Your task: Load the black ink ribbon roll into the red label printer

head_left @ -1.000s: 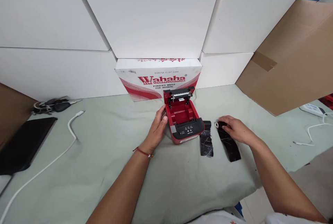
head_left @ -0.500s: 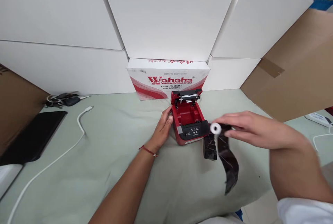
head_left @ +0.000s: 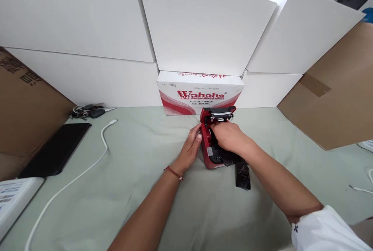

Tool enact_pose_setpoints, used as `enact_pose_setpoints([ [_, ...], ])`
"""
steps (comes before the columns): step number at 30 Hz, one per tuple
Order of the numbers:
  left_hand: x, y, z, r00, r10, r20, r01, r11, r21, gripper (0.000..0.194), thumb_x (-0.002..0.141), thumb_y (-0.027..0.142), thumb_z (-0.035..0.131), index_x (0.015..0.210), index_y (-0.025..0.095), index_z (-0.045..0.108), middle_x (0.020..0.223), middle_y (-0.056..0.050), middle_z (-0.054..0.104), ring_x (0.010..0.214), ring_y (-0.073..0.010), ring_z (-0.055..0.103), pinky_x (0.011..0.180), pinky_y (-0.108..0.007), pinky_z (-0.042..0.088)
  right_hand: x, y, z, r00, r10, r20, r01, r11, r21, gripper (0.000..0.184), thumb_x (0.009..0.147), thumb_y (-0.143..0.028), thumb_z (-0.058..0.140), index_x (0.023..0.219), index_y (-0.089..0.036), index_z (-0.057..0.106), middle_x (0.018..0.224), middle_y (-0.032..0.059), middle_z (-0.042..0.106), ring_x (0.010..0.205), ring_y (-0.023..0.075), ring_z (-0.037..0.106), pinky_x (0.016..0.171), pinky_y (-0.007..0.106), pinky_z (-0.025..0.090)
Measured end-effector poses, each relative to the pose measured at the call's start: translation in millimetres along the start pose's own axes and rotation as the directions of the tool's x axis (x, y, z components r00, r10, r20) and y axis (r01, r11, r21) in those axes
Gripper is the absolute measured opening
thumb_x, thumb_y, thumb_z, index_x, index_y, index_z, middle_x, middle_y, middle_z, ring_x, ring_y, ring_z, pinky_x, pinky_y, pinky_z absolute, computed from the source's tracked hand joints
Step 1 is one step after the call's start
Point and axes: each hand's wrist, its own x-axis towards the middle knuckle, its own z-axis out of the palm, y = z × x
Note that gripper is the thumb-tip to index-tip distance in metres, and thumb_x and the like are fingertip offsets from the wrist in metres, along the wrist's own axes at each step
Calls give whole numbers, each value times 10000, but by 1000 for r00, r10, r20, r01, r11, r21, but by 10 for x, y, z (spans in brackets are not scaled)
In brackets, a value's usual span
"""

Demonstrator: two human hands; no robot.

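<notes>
I'd guess the boxy red-and-black plastic machine [head_left: 206,156] on the pale green cloth [head_left: 140,165] is light, rigid, best braced low, as the loosely cupped left hand [head_left: 189,153] does at left, while the right hand [head_left: 230,136] reaches inside, its grip hidden.

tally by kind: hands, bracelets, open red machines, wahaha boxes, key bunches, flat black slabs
Hands: 2 (left hand, right hand)
Bracelet: 1
Open red machine: 1
Wahaha box: 1
Key bunch: 1
Flat black slab: 1
Total: 7
</notes>
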Motion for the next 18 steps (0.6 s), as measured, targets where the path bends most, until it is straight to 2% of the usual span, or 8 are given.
enact_pose_setpoints([
  [5, -4, 6, -5, 1000, -11, -4, 11, 1000, -5, 670, 1096, 666, 480, 1626, 257, 506, 1719, -140, 511, 1651, -317, 428, 1422, -590, 248, -15, 151, 136, 993, -84, -86, 93, 990, 106, 349, 1035, -103, 560, 1325, -160, 745, 1366, 159, 781, 1236, 272, 754, 1016, 348, 568],
  [7, -9, 30, 6, 1000, -28, -10, 27, 999, -26, 670, 1094, 672, 480, 1620, 258, 509, 1723, -137, 510, 1655, -315, 425, 1418, -581, 271, -199, 243, 272, 963, -101, -249, 154, 967, 204, 338, 1096, -168, 516, 1354, -188, 733, 1405, 126, 763, 1251, 240, 737, 1051, 353, 569],
  [8, -13, 39, 13, 999, -42, -14, 41, 998, -41, 673, 1092, 681, 477, 1616, 260, 510, 1727, -136, 508, 1655, -315, 427, 1414, -579, 284, -319, 287, 369, 920, -95, -379, 203, 946, 255, 330, 1115, -191, 497, 1342, -194, 736, 1381, 119, 770, 1220, 234, 738, 1046, 368, 578],
  [9, -17, 47, 19, 998, -60, -22, 58, 997, -58, 682, 1088, 695, 472, 1613, 260, 508, 1728, -137, 508, 1652, -318, 434, 1407, -581, 299, -448, 324, 485, 849, -80, -522, 264, 920, 290, 315, 1121, -198, 496, 1315, -195, 744, 1335, 117, 785, 1174, 235, 739, 1028, 388, 589],
  [11, -22, 59, 26, 994, -102, -49, 97, 991, -88, 713, 1075, 735, 459, 1607, 262, 499, 1726, -145, 510, 1634, -330, 462, 1382, -593, 343, -705, 363, 748, 667, -50, -743, 387, 876, 288, 265, 1102, -181, 552, 1275, -194, 752, 1262, 115, 804, 1110, 244, 721, 989, 422, 601],
  [12, -21, 69, 25, 990, -120, -72, 113, 989, -90, 726, 1068, 753, 453, 1604, 266, 497, 1724, -148, 511, 1629, -335, 470, 1368, -597, 366, -817, 362, 881, 601, -51, -797, 421, 868, 262, 259, 1085, -163, 588, 1289, -196, 745, 1268, 114, 805, 1113, 250, 708, 982, 435, 601],
  [14, 6, 118, 13, 980, -129, -151, 122, 991, -56, 724, 1061, 774, 441, 1589, 284, 512, 1720, -141, 513, 1633, -337, 464, 1343, -589, 401, -982, 327, 1115, 551, -66, -832, 446, 866, 227, 328, 1054, -127, 641, 1366, -197, 713, 1327, 117, 796, 1158, 259, 695, 996, 457, 596],
  [18, 198, 381, -19, 946, -8, -323, 31, 997, 67, 640, 1088, 742, 416, 1524, 310, 597, 1700, -106, 540, 1644, -307, 447, 1331, -546, 408, -1067, 225, 1369, 532, -40, -846, 445, 863, 239, 451, 1039, -116, 653, 1480, -209, 663, 1403, 111, 779, 1254, 269, 682, 1086, 500, 578],
])
